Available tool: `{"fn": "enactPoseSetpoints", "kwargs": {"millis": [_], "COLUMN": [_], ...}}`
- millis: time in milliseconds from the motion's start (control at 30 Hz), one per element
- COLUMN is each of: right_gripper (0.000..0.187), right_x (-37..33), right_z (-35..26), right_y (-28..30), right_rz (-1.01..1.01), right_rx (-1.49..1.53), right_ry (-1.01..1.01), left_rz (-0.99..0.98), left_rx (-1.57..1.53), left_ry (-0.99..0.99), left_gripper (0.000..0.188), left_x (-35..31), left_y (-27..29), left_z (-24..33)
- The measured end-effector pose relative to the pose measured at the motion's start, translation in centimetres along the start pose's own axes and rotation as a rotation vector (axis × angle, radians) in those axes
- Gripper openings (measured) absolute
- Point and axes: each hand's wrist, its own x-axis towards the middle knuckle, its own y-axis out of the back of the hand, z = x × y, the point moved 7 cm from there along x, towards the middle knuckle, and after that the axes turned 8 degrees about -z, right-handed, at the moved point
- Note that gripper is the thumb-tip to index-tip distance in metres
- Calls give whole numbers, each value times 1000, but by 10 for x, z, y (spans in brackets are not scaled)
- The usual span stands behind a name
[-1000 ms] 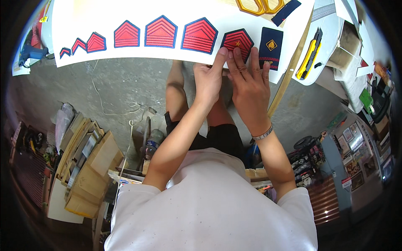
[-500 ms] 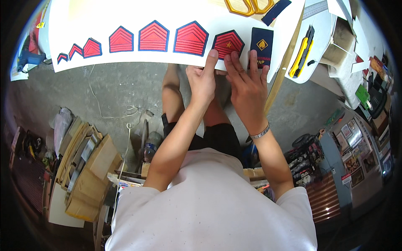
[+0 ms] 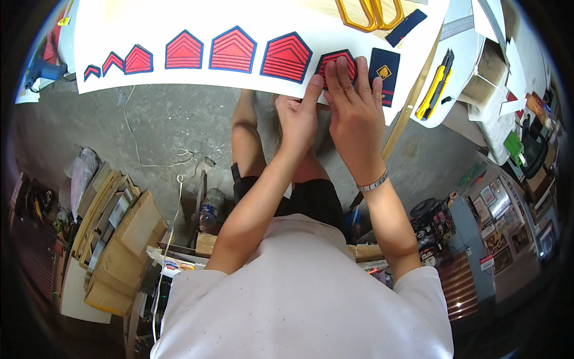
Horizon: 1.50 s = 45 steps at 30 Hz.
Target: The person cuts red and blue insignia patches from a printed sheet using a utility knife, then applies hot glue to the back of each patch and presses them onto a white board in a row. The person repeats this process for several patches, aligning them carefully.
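A white sheet (image 3: 137,24) carries a row of red chevron patches with dark blue borders, among them a large one (image 3: 287,58). At its near edge, my left hand (image 3: 299,122) grips the sheet, thumb on top and fingers curled underneath. My right hand (image 3: 357,128) lies flat with fingers stretched over a red five-sided patch (image 3: 325,61), which is mostly covered. Right beside those fingers is a dark blue rectangular patch (image 3: 384,58) with a yellow diamond emblem. Both hands are close together, the thumb of the left beside the covered patch.
Yellow-handled scissors (image 3: 397,21) and a dark blue strip (image 3: 406,28) lie beyond my right hand. A yellow cutter knife (image 3: 435,93) and a metal ruler (image 3: 457,29) are farther right. A blue tool (image 3: 49,70) sits far left. Cardboard sheets (image 3: 128,257) lean at the lower left.
The sheet, with its patches, scissors and strip, appears shifted a little right in view. My right hand has slid farther over the red patch, uncovering more of the dark blue one.
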Motion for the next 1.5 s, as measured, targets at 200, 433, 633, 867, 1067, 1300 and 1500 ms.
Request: {"fn": "enactPoseSetpoints", "kwargs": {"millis": [200, 433, 633, 867, 1067, 1300, 1500], "right_gripper": [49, 47, 49, 52, 54, 53, 70], "right_x": [1, -2, 0, 11, -6, -16, 79], "right_z": [0, 1, -1, -13, -6, -5, -11], "right_y": [3, 3, 13, -11, -12, 11, 20], "right_rz": [7, 19, 20, 40, 11, 118, 451], "right_rx": [-56, -187, -113, 82, 101, 142, 132], "right_ry": [17, -46, -62, 68, 25, 51, 77], "left_rz": [-24, -15, -76, -193, -183, -285, -265], "left_rx": [4, -51, -45, -21, 19, 88, -66], "left_ry": [9, 38, 148, 135, 100, 248, 146], "left_gripper": [24, 24, 36, 61, 61, 41, 53], "left_x": [0, -1, 0, -2, 0, 1, 1], "left_y": [0, 0, 11, 29, 45, 25, 12], "left_z": [0, -4, -9, -12, 4, -4, -2]}}
